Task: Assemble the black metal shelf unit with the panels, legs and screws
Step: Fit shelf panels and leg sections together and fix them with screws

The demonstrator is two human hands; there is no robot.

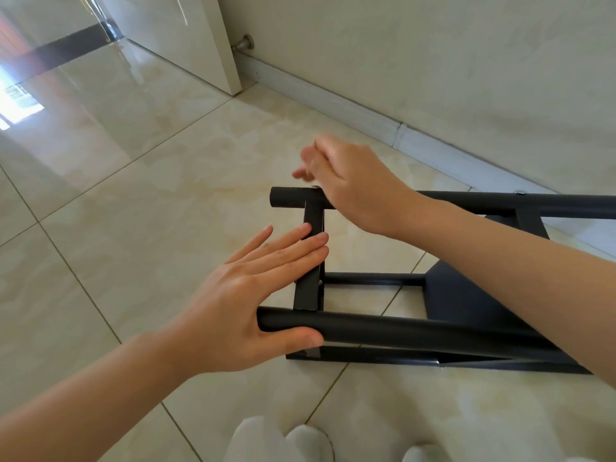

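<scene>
Step in hand looks like screw fastening at the far corner: shelf unit lies on its side on the floor, near the wall's skirting board, mostly built

Left hand braces it: fingers straight and pressed together, flat against the end panel, thumb under the end of the near leg. No grip, just pressure

Right hand sits over the far leg where the panel meets it. A small silver screw head shows on the tube right at the hand's edge. Fingers there are motion-blurred; they look loosely curled, as if twisting, but can't tell if they pinch anything, and no tool is visible

A second screw head shows further along the same leg, so that joint reads as done. Third leg lies lower, between the panels

Next move, my guess: seat and tighten that corner screw while the left hand holds panel and tube square; slip risk is the round tube rolling under load

Materials: legs are round tubes, matte black coat, open ends. Panels are flat folded sheet metal, same finish, thin edges. Floor is glossy cream marbled tile, hard and slick, so the frame can slide. White door with a metal door stop behind
</scene>
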